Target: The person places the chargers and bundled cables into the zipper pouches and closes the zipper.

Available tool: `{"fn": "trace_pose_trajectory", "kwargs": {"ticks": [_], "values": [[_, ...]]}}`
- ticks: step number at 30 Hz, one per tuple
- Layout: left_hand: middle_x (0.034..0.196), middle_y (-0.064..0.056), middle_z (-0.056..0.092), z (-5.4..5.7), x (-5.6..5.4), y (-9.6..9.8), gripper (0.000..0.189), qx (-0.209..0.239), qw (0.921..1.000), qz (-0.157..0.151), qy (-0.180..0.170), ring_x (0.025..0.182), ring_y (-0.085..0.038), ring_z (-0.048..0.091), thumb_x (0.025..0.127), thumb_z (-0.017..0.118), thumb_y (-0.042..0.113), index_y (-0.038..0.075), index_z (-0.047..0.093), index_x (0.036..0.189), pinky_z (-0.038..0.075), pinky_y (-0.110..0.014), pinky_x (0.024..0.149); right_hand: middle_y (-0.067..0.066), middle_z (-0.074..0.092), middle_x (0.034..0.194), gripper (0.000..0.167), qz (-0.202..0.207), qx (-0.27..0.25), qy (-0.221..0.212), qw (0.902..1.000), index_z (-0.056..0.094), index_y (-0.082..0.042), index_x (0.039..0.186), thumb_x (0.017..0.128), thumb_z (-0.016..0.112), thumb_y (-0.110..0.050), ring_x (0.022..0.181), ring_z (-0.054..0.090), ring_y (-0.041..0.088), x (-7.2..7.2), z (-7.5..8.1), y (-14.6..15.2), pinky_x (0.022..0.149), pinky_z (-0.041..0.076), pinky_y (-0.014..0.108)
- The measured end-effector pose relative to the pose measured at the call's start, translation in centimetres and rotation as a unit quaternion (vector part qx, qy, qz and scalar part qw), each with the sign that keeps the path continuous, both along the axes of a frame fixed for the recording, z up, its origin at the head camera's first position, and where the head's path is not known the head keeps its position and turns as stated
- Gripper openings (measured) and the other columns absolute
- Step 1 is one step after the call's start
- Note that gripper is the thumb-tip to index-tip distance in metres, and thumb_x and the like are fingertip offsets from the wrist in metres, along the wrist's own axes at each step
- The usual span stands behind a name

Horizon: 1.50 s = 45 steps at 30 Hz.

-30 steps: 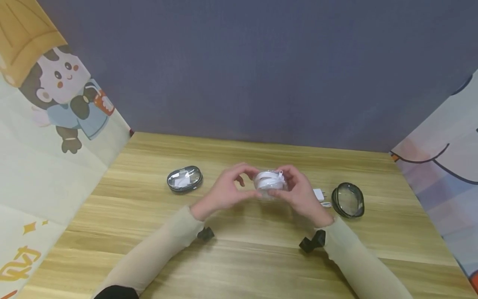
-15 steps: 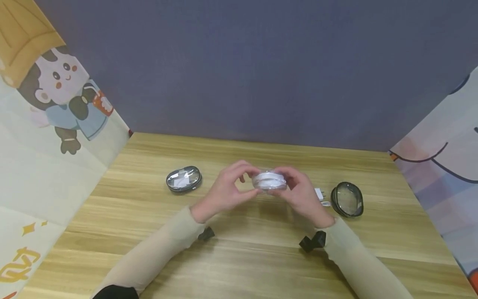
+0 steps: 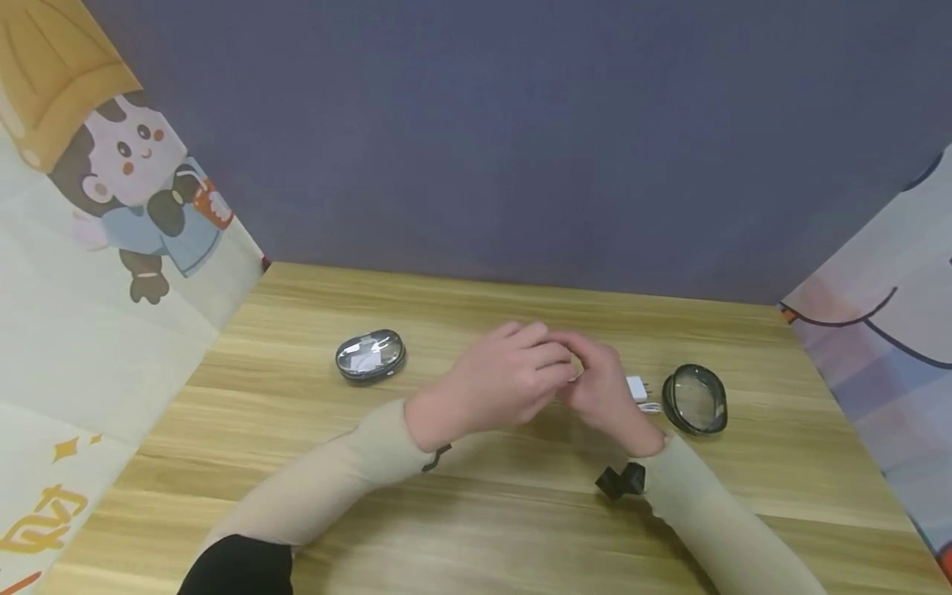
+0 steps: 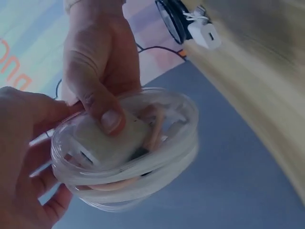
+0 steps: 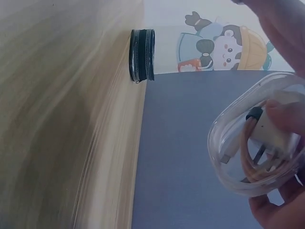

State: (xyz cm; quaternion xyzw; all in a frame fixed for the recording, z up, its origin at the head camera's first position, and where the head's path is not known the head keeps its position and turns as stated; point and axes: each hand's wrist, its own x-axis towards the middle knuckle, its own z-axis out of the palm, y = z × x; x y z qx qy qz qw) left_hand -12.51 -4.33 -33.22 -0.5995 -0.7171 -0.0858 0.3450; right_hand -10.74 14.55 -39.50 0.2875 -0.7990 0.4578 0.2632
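Observation:
A small clear pouch with a white zip [image 4: 171,164] holds a white charger plug [image 4: 105,148] and a coiled cable [image 5: 250,162]. My right hand [image 3: 601,388] grips it, thumb pressed on its clear face near the plug. The left hand [image 3: 506,376] is turned across the front, its fingers curled at the pouch's rim beside the right hand; exactly what its fingertips pinch is hidden. From the head, the hands cover nearly the whole pouch. In the right wrist view, the pouch [image 5: 217,138] is raised off the table.
A dark-edged clear oval pouch [image 3: 370,355] with something white inside lies left on the wooden table [image 3: 506,512]. Right of the hands lie a white charger plug [image 3: 636,388] with a white cable [image 3: 649,407] and another dark-edged clear pouch [image 3: 695,400]. A grey-blue panel [image 3: 491,149] stands behind.
My left hand has swung right and over the front of the pouch, hiding it from the head view. The right hand keeps its grip in almost the same place.

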Motion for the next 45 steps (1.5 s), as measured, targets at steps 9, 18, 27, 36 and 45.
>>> {"fn": "trace_pose_trajectory", "kwargs": {"ticks": [9,18,27,36,45], "values": [[0.100,0.002,0.071,0.2,0.4,0.2,0.018,-0.042,0.9985,0.035,0.008,0.093,-0.019,0.056,0.094,0.057,0.013,0.013,0.073,0.100,0.046,-0.029,0.074,0.014,0.071,0.109,0.061,0.018,-0.029,-0.051,0.9981,0.066,0.004,0.115,0.058,0.068,0.027,0.099,0.067,0.019,0.2,-0.1,-0.1,0.091,0.053,0.024],[0.103,0.000,0.071,1.3,-0.3,-0.9,0.013,-0.056,0.9850,-0.031,-0.160,0.091,-0.015,0.059,0.094,0.067,0.009,0.006,0.072,0.106,0.046,-0.023,0.086,0.013,0.071,0.107,0.049,0.039,-0.015,-0.071,0.9966,0.068,0.001,0.112,0.068,0.084,0.013,0.099,0.065,0.015,0.7,-0.1,-0.3,0.089,0.052,0.021],[0.100,-0.002,0.072,1.2,-0.5,-1.6,0.012,-0.031,0.9793,-0.030,-0.198,0.090,-0.012,0.063,0.092,0.071,0.009,0.005,0.074,0.103,0.048,-0.018,0.087,0.002,0.073,0.100,0.047,-0.003,0.029,-0.052,0.9982,0.071,-0.007,0.111,0.068,0.089,0.000,0.080,0.061,0.012,0.7,-0.2,-0.3,0.068,0.050,0.024],[0.102,-0.002,0.071,1.2,-1.1,-2.5,0.018,-0.041,0.9712,-0.044,-0.230,0.093,-0.014,0.063,0.090,0.072,0.004,0.006,0.073,0.107,0.050,-0.019,0.087,0.003,0.073,0.105,0.047,-0.017,0.057,-0.077,0.9953,0.071,-0.007,0.113,0.069,0.089,-0.003,0.087,0.066,0.015,1.1,0.2,-0.1,0.071,0.055,0.032],[0.103,-0.001,0.072,0.5,-3.2,-3.9,0.019,-0.018,0.8837,-0.088,-0.459,0.088,-0.007,0.064,0.091,0.070,0.004,0.007,0.074,0.110,0.055,-0.019,0.075,0.006,0.070,0.113,0.056,0.072,-0.002,-0.281,0.9568,0.065,-0.006,0.128,0.077,0.086,-0.013,0.095,0.066,0.022,1.4,1.3,0.7,0.079,0.057,0.032]]}}
